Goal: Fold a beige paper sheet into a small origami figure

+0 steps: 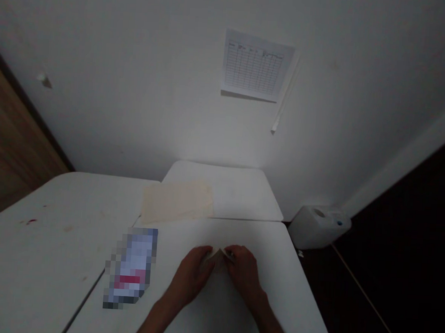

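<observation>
My left hand (192, 273) and my right hand (243, 269) meet over the white table (206, 316), fingers curled inward. Between their fingertips they pinch a small pale piece, paper by the look of it (218, 255), held just above the tabletop. The dim light hides its shape and size. A cream sheet of paper (177, 202) lies flat farther back, across the seam between two tables.
A blurred-out rectangular item (131, 269) lies left of my hands. Another white table (32, 245) adjoins on the left, with small red stains. A printed chart (254, 65) hangs on the wall. A white box-shaped device (319, 225) sits on the dark floor at right.
</observation>
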Tool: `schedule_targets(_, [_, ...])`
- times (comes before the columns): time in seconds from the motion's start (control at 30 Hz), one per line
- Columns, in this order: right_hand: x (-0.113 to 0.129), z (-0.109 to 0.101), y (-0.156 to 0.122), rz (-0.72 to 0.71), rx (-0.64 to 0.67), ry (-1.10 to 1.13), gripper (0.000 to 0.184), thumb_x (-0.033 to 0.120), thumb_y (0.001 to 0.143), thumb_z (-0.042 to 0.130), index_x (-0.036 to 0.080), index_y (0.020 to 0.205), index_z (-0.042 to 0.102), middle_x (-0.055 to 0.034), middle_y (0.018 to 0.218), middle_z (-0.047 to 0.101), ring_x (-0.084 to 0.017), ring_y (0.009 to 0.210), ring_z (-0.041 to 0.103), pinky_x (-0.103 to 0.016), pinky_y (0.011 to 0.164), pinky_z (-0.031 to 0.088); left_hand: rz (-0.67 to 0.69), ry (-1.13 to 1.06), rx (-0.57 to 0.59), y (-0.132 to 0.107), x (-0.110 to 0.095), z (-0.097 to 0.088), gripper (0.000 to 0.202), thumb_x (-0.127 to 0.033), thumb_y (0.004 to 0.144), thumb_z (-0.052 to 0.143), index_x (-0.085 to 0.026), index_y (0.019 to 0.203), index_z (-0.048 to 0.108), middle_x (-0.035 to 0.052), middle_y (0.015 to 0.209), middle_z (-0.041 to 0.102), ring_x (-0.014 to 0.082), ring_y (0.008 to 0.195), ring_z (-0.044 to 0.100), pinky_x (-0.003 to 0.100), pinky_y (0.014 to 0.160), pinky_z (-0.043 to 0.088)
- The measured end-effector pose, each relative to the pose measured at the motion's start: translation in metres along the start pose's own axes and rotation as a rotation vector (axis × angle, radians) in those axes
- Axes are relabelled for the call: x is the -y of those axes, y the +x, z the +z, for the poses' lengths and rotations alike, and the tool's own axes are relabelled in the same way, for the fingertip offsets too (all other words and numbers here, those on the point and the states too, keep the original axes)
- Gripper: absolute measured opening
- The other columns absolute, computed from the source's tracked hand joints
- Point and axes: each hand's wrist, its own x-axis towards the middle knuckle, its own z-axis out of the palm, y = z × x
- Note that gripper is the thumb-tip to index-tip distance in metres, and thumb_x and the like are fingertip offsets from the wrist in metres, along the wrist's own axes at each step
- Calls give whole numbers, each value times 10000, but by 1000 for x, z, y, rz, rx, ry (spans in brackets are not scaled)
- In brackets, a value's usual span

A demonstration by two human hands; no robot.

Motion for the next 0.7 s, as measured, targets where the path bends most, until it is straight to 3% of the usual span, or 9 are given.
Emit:
schedule_targets(0.17, [-7,7,-1,-131,-65,-19,224,77,797,550,222,904,683,-38,889,707,-214,859,615,-297,780,460,223,92,34,11,2,-2,195,-124,830,494,-210,943,628,56,926,667,216,883,601,368,801,511])
schedule_targets(0.3, [-13,9,-4,-301,-140,-32,234,54,797,566,227,925,660,-29,913,693,-206,885,588,-303,790,463,301,132,28,13,5,0,149,-117,859,490,-213,837,601,34,809,629,206,806,560,340,732,491])
schedule_targets(0.5, [-23,10,-9,-432,-143,-121,164,93,862,564,216,920,655,-41,882,684,-199,832,571,-302,772,455,352,176,44,10,8,0,159,-77,850,510,-207,865,600,40,865,639,211,850,549,335,756,494])
schedule_targets(0.7, [-28,15,-9,-460,-161,-130,190,36,819,573,202,871,651,-39,861,681,-193,810,566,-295,765,444,467,271,36,5,5,-3,208,-59,843,501,-190,966,606,61,950,660,219,897,570,375,825,513])
